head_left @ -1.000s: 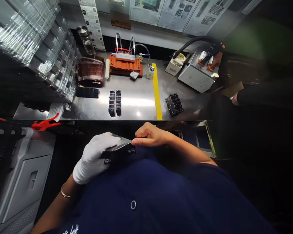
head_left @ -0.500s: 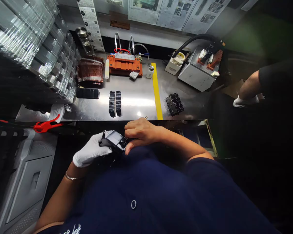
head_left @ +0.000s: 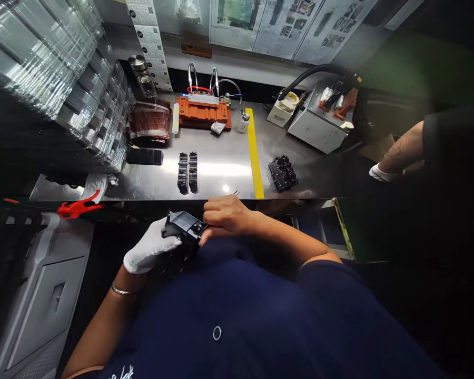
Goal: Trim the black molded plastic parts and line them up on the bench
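Observation:
In its white glove, my left hand (head_left: 152, 246) is closed around the left end of a black plastic housing (head_left: 185, 223), held tilted in front of my body below the bench edge. My bare right hand (head_left: 226, 216) is closed at the housing's right end, thumb below and fingers curled above. Two thin metal prongs of what look like tweezers (head_left: 236, 193) stick out above its knuckles; the rest is hidden in the fist. Beyond my hands, two narrow black plastic strips (head_left: 188, 172) lie side by side on the bench. A cluster of black parts (head_left: 283, 173) sits farther right.
Along the metal bench (head_left: 217, 152) are a phone (head_left: 144, 156), an orange fixture (head_left: 203, 110), a small white bottle (head_left: 243, 121), yellow tape (head_left: 254, 158) and a grey box (head_left: 319, 116). Wrapped trays (head_left: 82, 95) tower at left, above red-handled pliers (head_left: 79, 205). Another person's gloved hand (head_left: 383, 172) shows at right.
The view has shifted slightly, so the bench appears lower. My right hand's thumb has moved a little inward at the housing's end, and the housing's top looks darker. Both grips stay closed.

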